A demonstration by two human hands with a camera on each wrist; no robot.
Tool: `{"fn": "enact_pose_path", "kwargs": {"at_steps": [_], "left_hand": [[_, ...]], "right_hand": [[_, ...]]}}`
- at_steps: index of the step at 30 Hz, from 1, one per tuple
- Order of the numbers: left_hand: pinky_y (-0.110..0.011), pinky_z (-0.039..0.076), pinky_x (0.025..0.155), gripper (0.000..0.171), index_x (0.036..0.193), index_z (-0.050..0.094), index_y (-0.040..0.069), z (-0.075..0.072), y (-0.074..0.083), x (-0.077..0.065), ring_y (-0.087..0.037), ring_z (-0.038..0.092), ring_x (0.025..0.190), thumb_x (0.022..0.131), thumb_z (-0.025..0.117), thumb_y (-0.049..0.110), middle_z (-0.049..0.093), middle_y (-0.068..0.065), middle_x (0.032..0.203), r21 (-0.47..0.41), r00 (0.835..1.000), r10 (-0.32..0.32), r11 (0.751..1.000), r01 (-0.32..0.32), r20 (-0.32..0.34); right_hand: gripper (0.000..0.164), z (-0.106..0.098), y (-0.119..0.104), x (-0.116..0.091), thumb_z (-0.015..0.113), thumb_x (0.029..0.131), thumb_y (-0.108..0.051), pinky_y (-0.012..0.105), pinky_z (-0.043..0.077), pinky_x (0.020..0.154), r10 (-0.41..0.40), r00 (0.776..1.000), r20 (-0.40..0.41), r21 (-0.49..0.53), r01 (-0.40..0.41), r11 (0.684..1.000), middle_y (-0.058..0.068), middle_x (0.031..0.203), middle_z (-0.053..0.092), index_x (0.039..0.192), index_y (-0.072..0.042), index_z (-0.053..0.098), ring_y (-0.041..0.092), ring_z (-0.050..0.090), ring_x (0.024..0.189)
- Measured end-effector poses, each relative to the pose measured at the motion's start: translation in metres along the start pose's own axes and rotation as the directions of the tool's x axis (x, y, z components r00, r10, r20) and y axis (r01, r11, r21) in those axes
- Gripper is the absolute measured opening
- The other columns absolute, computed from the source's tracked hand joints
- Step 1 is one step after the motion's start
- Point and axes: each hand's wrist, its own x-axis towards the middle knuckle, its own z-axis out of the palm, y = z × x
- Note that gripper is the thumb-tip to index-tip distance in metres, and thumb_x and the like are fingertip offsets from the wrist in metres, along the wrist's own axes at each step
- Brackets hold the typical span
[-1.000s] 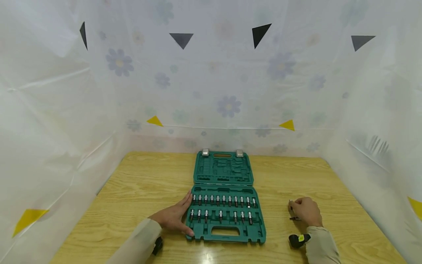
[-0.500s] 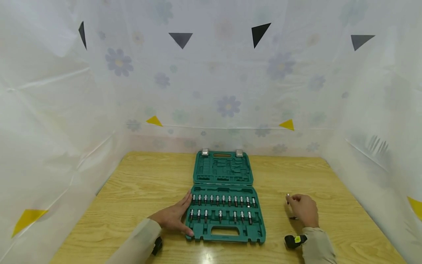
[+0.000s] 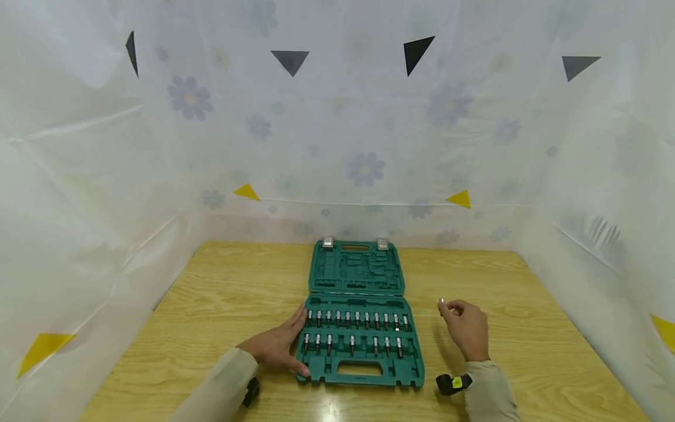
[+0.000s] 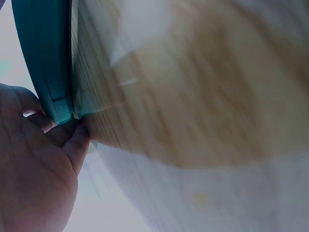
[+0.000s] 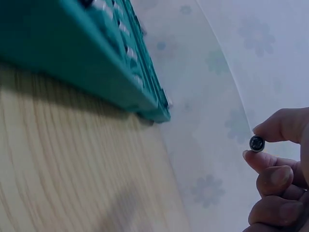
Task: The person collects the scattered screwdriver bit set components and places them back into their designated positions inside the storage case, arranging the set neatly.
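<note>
An opened green tool case (image 3: pixel 361 375) lies on the table, its lower half holding two rows of silver-topped bit sockets (image 3: pixel 353 346). My left hand (image 3: pixel 276 346) rests at the case's left side, fingers along the edge and thumb at the front left corner. In the left wrist view the same fingers touch the green wall (image 4: pixel 46 58). To the right of the case, my right hand (image 3: pixel 466 331) pinches one bit socket (image 5: pixel 257 143) between thumb and index finger, raised above the table. Its round dark end faces the right wrist camera.
The wooden table (image 3: pixel 227 281) carries the case near its middle. Behind the case stands its moulded lid (image 3: pixel 358 269) with two metal latches. White flower-patterned sheeting (image 3: pixel 337 117) encloses the back and sides. A black wrist camera (image 3: pixel 452 384) sits beside the right sleeve.
My right hand has picked the bit socket up from the table and moved left toward the case. A second small piece seen earlier on the table is now hidden. My left hand stays put.
</note>
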Motion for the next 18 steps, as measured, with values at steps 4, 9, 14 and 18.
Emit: {"fn": "enact_pose_path", "kwargs": {"at_steps": [4,9,14,18], "left_hand": [[-0.051,0.027,0.111,0.126,0.154,-0.003,0.004,0.000,0.001,-0.001,-0.033,0.011,0.145,0.073,0.076,0.058,-0.014,-0.012,0.160,-0.002,1.000,-0.001,1.000,0.001,-0.003],[-0.051,0.027,0.111,0.126,0.154,-0.003,0.004,0.000,0.001,-0.001,-0.033,0.011,0.145,0.073,0.076,0.059,-0.014,-0.013,0.160,0.001,1.000,0.001,1.000,-0.001,-0.003],[-0.051,0.027,0.111,0.126,0.154,-0.002,0.004,-0.001,0.002,-0.001,-0.033,0.012,0.145,0.073,0.076,0.058,-0.014,-0.013,0.160,-0.005,1.000,-0.001,1.000,0.001,-0.001],[-0.051,0.028,0.110,0.125,0.154,-0.002,0.004,-0.001,0.002,-0.002,-0.033,0.012,0.145,0.073,0.077,0.058,-0.014,-0.013,0.160,-0.002,1.000,0.002,1.000,-0.002,-0.001]], "right_hand": [[0.027,0.008,-0.012,-0.003,0.064,0.093,-0.027,0.030,0.039,0.049,-0.001,1.000,-0.027,0.036,0.002,0.999,0.006,0.062,0.059,0.087,-0.002,0.072,0.017,0.047,0.050],[0.026,0.017,-0.026,-0.007,0.065,0.092,-0.027,0.030,0.036,0.047,-0.016,0.999,-0.048,0.077,0.020,0.997,0.002,0.058,0.053,0.084,-0.003,0.072,0.016,0.044,0.047],[0.024,0.028,-0.039,-0.013,0.066,0.092,-0.025,0.029,0.036,0.049,-0.051,0.998,-0.042,0.104,0.055,0.993,0.002,0.059,0.052,0.083,-0.003,0.072,0.016,0.043,0.050],[0.021,0.036,-0.050,-0.018,0.067,0.091,-0.022,0.029,0.036,0.051,-0.084,0.996,-0.021,0.123,0.086,0.989,0.001,0.060,0.051,0.082,-0.004,0.071,0.015,0.044,0.051]]}}
